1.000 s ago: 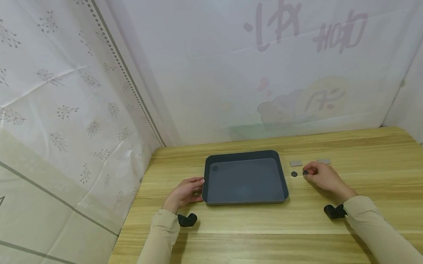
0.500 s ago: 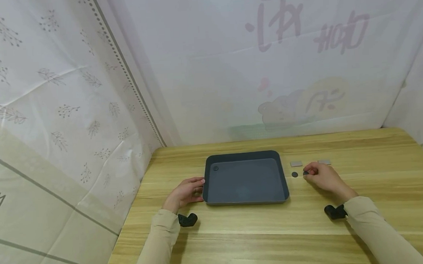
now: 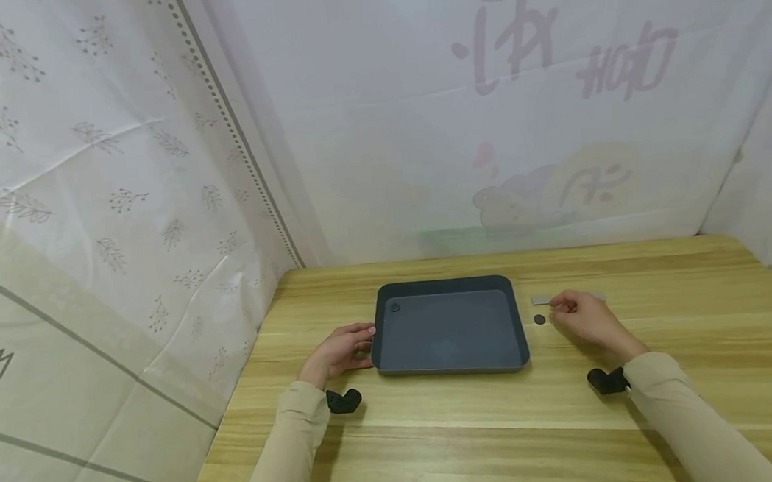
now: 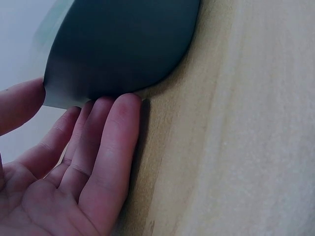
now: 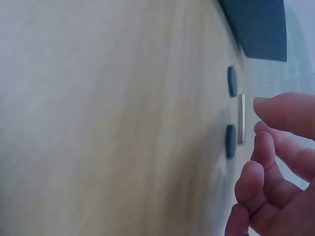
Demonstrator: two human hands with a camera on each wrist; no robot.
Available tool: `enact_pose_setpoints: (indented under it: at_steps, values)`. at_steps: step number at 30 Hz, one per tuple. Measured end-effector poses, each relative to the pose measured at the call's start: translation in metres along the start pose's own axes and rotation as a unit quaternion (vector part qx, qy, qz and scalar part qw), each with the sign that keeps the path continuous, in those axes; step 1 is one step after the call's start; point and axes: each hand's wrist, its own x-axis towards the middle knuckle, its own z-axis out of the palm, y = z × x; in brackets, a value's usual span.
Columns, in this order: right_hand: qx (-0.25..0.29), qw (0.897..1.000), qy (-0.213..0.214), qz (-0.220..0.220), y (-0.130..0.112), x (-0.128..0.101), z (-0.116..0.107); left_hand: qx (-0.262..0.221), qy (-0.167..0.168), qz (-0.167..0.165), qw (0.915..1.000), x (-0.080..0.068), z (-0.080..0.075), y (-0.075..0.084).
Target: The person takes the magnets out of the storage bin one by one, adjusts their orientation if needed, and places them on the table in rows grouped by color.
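Observation:
A shallow dark grey tray (image 3: 450, 370) rests on the table. My left hand (image 3: 342, 349) is at its left side; in the left wrist view the thumb tip meets the rim and the other fingertips touch the outer wall (image 4: 123, 46). To the tray's right hovers my right hand (image 3: 586, 319), thumb and fingers apart with nothing between them. Just beyond those fingertips, the right wrist view shows two dark discs, a nearer disc (image 5: 231, 141) and a disc closer to the tray (image 5: 232, 81). The head view has the nearer one hidden behind the hand.
One small dark disc (image 3: 394, 307) lies inside the tray, near its back left corner. Behind the right hand lie two thin grey rectangles, a left rectangle (image 3: 541, 300) and a partly covered right rectangle (image 3: 599, 296). A patterned cloth (image 3: 381, 160) hangs behind the wooden table (image 3: 478, 442).
My right fingers were at the nearer disc; they have come away from it, shifting slightly up and left in the head view. My left hand and the tray stay put.

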Motion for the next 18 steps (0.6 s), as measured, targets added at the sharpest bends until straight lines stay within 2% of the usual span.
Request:
enact_pose_setpoints:
  at_steps: [9, 18]
  values:
    - [0.022, 1.0, 0.012, 0.012, -0.027, 0.015, 0.001, -0.002, -0.003, 0.002, 1.0, 0.002, 0.0, -0.001]
    - [0.031, 0.999, 0.011, -0.026, -0.062, 0.035, 0.011, -0.003, 0.0, 0.0, 1.0, 0.001, 0.0, -0.001]
